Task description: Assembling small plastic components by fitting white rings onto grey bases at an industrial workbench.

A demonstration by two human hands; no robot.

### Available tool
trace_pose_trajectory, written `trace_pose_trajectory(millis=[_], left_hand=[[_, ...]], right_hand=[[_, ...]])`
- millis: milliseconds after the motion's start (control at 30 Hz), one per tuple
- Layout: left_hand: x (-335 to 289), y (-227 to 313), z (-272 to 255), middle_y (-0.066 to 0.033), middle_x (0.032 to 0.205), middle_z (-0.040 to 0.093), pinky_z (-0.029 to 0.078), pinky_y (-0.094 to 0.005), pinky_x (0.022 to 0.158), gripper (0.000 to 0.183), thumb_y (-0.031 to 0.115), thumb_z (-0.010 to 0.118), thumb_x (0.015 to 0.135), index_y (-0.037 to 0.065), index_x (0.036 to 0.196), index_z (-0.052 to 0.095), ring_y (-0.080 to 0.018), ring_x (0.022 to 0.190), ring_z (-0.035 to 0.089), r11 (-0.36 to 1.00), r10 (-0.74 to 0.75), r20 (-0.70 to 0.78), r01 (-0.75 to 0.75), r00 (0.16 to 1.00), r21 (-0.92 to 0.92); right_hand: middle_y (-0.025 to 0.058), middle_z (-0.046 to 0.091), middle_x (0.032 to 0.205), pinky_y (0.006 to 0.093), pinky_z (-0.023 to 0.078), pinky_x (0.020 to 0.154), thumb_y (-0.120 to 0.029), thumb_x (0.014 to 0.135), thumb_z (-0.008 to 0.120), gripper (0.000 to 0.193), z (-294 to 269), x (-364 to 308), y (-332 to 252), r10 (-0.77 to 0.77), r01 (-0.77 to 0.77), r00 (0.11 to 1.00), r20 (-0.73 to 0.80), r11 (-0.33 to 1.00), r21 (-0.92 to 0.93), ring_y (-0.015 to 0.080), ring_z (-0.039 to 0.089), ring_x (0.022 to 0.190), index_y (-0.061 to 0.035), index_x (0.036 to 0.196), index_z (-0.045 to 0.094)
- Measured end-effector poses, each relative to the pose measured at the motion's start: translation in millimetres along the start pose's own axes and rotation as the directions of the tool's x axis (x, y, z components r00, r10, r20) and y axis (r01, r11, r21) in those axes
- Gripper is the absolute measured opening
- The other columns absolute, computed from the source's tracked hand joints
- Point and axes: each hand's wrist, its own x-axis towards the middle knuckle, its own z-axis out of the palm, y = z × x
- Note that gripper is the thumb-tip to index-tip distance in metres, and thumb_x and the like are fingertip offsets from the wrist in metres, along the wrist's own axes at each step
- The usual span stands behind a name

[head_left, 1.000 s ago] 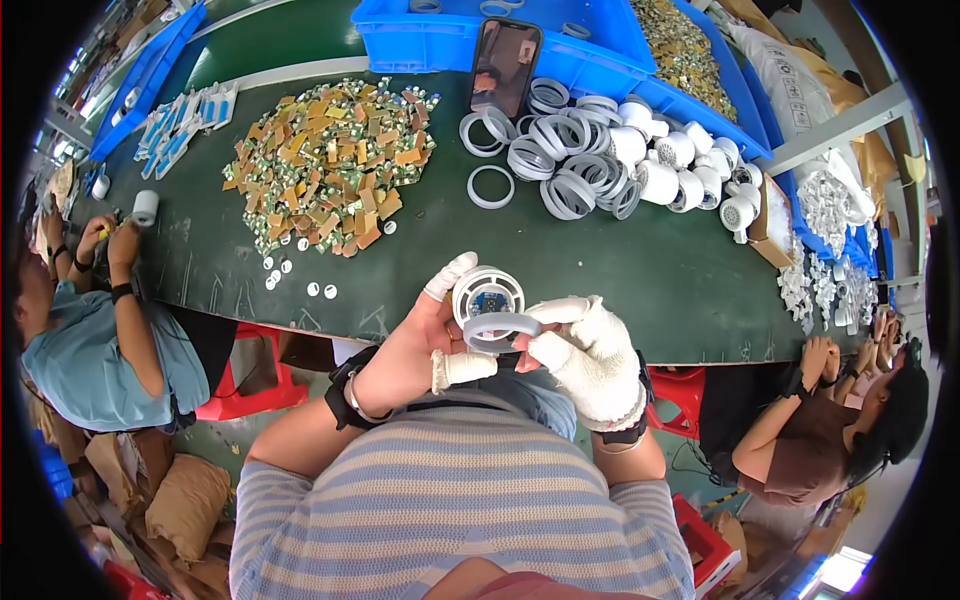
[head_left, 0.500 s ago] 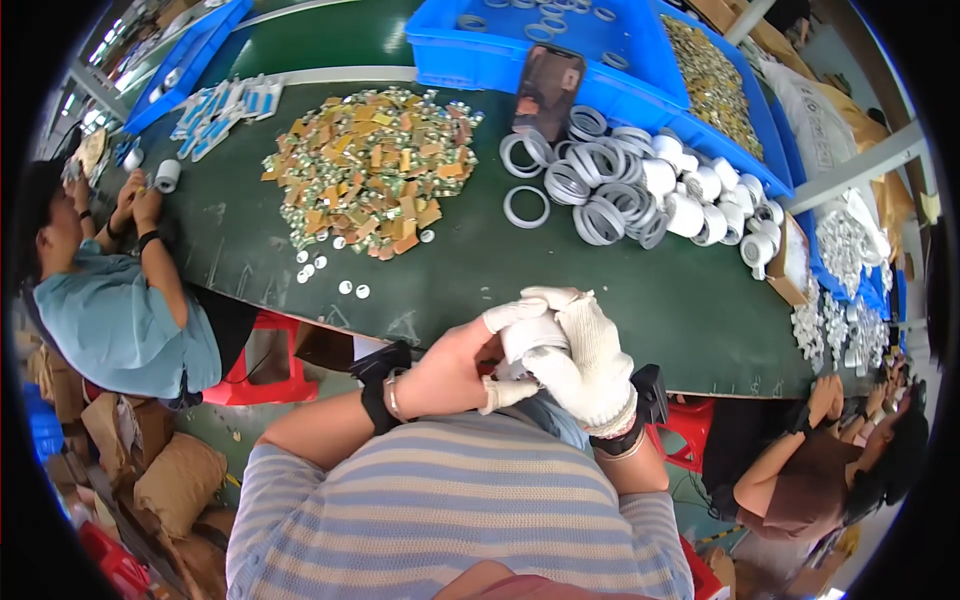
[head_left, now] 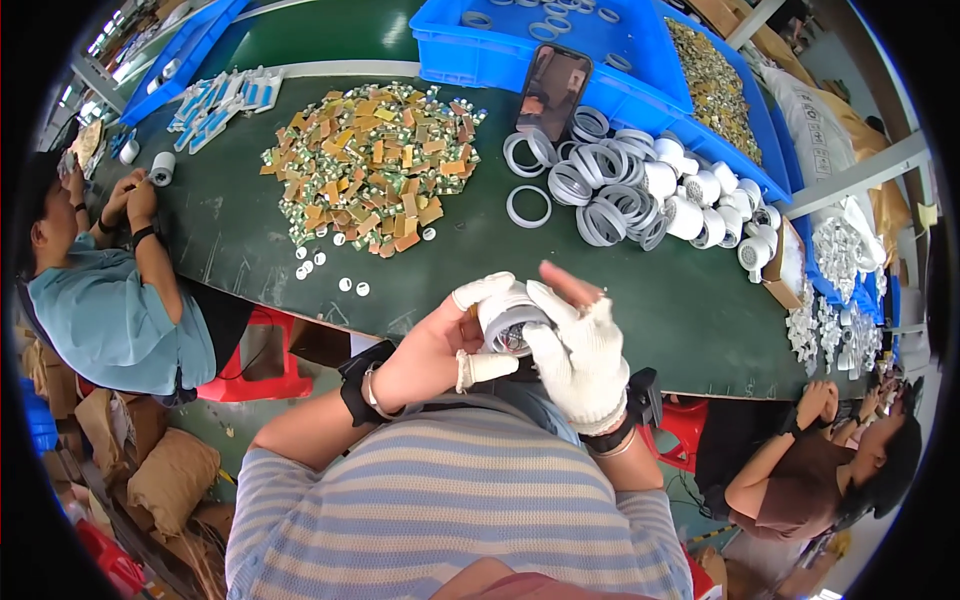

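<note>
Between my hands, over the table's near edge, is a round white housing [head_left: 507, 322] with a grey ring at its rim; its open end faces me and small parts show inside. My left hand [head_left: 440, 345], with white covers on thumb and finger, is closed around its left side. My right hand [head_left: 582, 355], in a white knitted glove with one bare fingertip, grips the other side. Beyond them lie a pile of grey rings [head_left: 605, 185] and several white housings [head_left: 690, 200]. A heap of small circuit boards [head_left: 375, 165] spreads to the left, with a few white discs [head_left: 346, 285] before it.
A phone [head_left: 553, 90] leans against a blue bin [head_left: 465, 55] holding rings. Another blue bin [head_left: 775, 170] holds small parts. White-and-blue packets [head_left: 225, 105] lie far left. Co-workers sit at the left [head_left: 120, 320] and right [head_left: 790, 470]. A small carton [head_left: 787, 270] stands at the right.
The housing has tilted so its open end with the grey ring now faces me. My right hand has shifted its grip, and a bare fingertip now shows beyond it.
</note>
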Motion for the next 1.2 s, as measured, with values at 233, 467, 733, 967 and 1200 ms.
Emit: trace_pose_trajectory(millis=[233,467,733,967,1200], left_hand=[[3.6,-5.9,1.1,-0.009,0.153,0.05,0.049,-0.0396,0.113,0.104,-0.009,0.08,0.087,0.023,0.167,0.023,-0.0216,0.136,0.055,0.997,-0.043,-0.08,0.037,0.996,-0.074],[-1.8,1.6,3.3,-0.006,0.157,0.047,0.049,-0.0394,0.112,0.11,-0.012,0.081,0.084,0.023,0.168,0.019,-0.0199,0.138,0.053,0.999,-0.037,-0.032,0.037,0.999,-0.007],[-3.4,-2.0,2.2,-0.0065,0.158,0.046,0.049,-0.0398,0.113,0.107,-0.013,0.08,0.084,0.022,0.167,0.022,-0.0207,0.139,0.053,1.0,-0.007,-0.032,0.006,0.999,-0.02],[-5.5,-4.6,3.8,-0.0067,0.156,0.048,0.05,-0.0377,0.111,0.089,-0.011,0.08,0.086,0.012,0.161,0.037,-0.0202,0.137,0.055,0.995,0.08,-0.029,-0.079,0.996,0.058],[-5.0,10.5,5.0,-0.0099,0.136,0.065,0.052,-0.0378,0.105,0.071,0.003,0.088,0.084,0.007,0.146,0.055,-0.0215,0.127,0.063,0.817,0.175,0.113,-0.208,0.978,0.538]], right_hand=[[0.0078,0.073,0.108,0.0401,0.053,0.08,-0.017,0.087,0.081,0.032,-19.9,-4.6,-16.4,-0.09,0.095,0.995,0.053,0.99,-0.108,0.0282,0.067,0.091,-0.0129,0.118,0.076],[0.0103,0.073,0.092,0.0331,0.052,0.073,-0.015,0.092,0.078,0.028,-32.7,3.4,-16.7,0.107,-0.12,0.988,0.113,0.987,0.109,0.0233,0.069,0.079,-0.0051,0.118,0.077],[0.0089,0.072,0.088,0.0324,0.052,0.071,-0.014,0.092,0.079,0.026,-30.0,7.2,-19.7,0.084,-0.099,0.99,0.109,0.986,0.134,0.0226,0.068,0.078,-0.0047,0.116,0.078],[0.0141,0.07,0.109,0.033,0.053,0.074,-0.015,0.09,0.079,0.035,-9.6,5.0,-6.0,0.067,-0.069,0.997,0.025,0.991,0.114,0.0225,0.066,0.082,-0.0042,0.123,0.072],[0.0152,0.066,0.099,0.0477,0.052,0.077,-0.04,0.07,0.094,0.064,18.4,10.0,1.5,-0.069,0.072,0.995,0.07,0.997,-0.035,0.0376,0.064,0.083,-0.0057,0.116,0.065]])
